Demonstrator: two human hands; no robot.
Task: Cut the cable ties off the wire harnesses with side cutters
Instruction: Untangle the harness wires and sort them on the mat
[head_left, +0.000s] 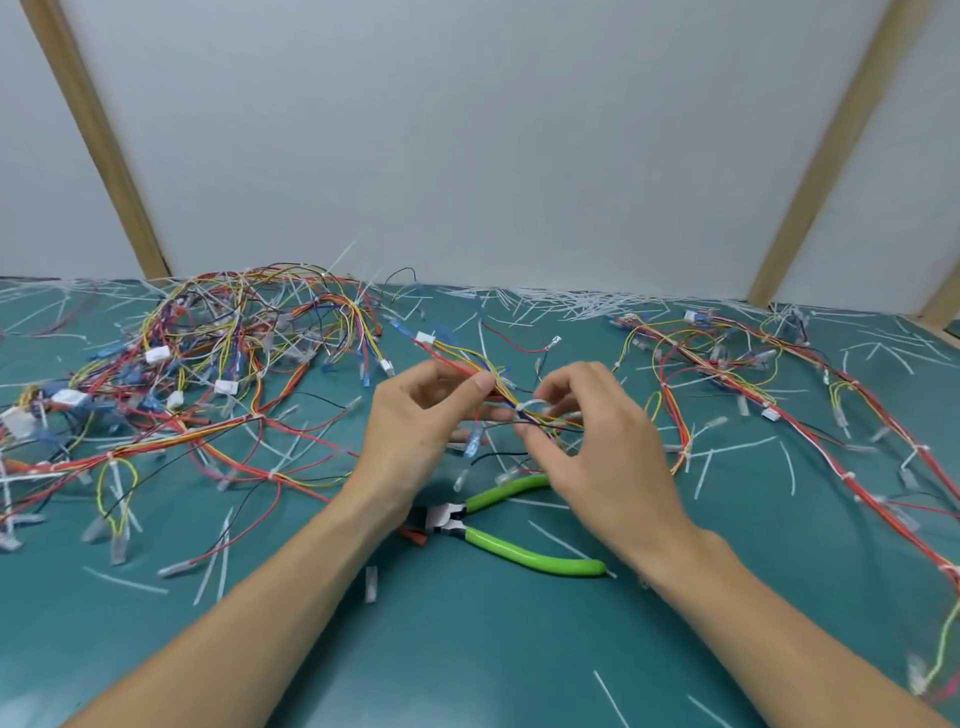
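two hands worked over the teal desk (467, 649), both raised just above it. the left hand (415, 431) had its thumb and fingers curled round one wire harness (498, 395), pinching the bundle of red, yellow and blue wires. the right hand (597, 441) pinched the same harness a little further along, fingers curled, right beside one white cable tie (532, 404) that was looped round the wires between the two hands. a white connector (426, 339) sat at the far end of that harness, resting on the desk.

one pair of side cutters (498, 525) with two bright green handles lay on the desk below the hands, touched by neither; the handles were spread apart and the head pointed left, partly hidden behind the left wrist. no brand or writing could be read on it, nor anywhere else.

two heaps of harnesses lay apart: a large tangled pile (208, 364) at the left, too knotted to count, and a longer, looser run (779, 395) at the right. many cut white tie pieces (571, 301) were scattered across the desk, thickest along its far edge, too many to count. behind stood a pale wall (467, 130) with two slanting wooden battens (93, 135).
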